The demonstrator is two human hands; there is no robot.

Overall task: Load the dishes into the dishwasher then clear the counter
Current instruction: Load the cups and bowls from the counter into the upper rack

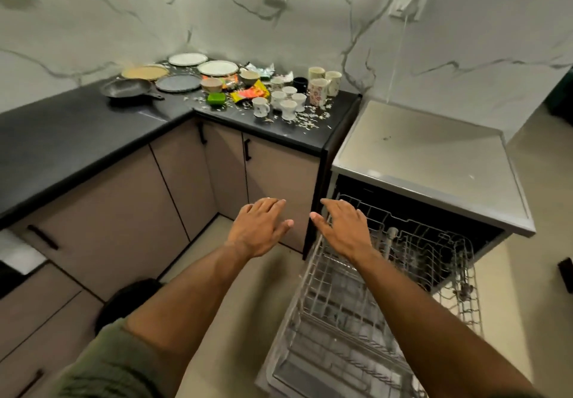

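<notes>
Rack point(328, 304) edge under right hand point(344, 230), left hand point(260, 227) over floor point(201, 252) by cabinets point(279, 174).

1. The dishwasher point(434, 165) is open, with its grey wire rack point(372, 289) pulled out in front.
2. The black counter point(62, 137) sits just left of the dishwasher, with white crumbs point(310, 118) on it.
3. White cups point(288, 99) stand on the counter end nearest the dishwasher.
4. Bowls point(211, 85), round plates point(217, 68) and a dark pan point(127, 88) lie farther from it.
</notes>
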